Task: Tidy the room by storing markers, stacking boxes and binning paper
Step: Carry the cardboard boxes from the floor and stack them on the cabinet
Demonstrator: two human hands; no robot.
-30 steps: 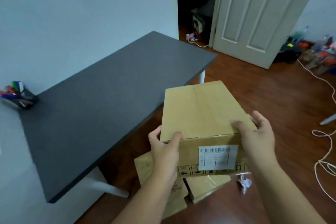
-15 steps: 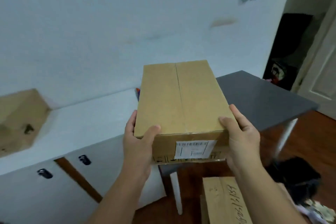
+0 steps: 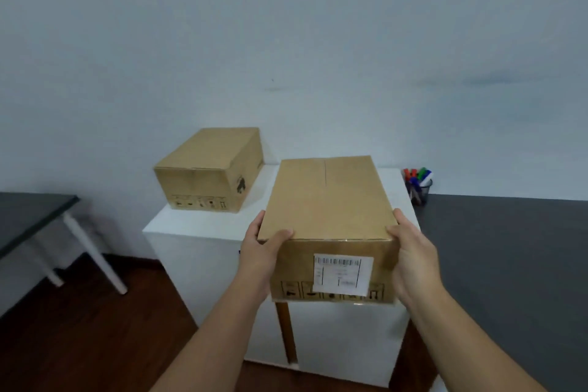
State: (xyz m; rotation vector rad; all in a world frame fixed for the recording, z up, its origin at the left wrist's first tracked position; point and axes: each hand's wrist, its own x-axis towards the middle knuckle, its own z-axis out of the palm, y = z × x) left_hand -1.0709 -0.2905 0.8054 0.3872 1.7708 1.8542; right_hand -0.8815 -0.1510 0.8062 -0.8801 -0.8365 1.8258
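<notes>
I hold a closed cardboard box (image 3: 327,200) with a white barcode label on its near face, in the air over the front of a white cabinet (image 3: 197,226). My left hand (image 3: 261,251) grips its left near corner and my right hand (image 3: 413,258) grips its right near corner. A second cardboard box (image 3: 210,169) rests on the cabinet top at the back left, against the wall. A dark mesh cup of coloured markers (image 3: 420,184) stands at the cabinet's back right corner.
A dark grey table (image 3: 509,264) adjoins the cabinet on the right. Another dark table with white legs (image 3: 28,216) stands at the left. Brown wooden floor (image 3: 79,328) lies below. A pale wall is behind.
The view has swung left from the grey table and doorway to the white cabinet. The held box has travelled with my hands and now hangs over the cabinet front, right of the second box.
</notes>
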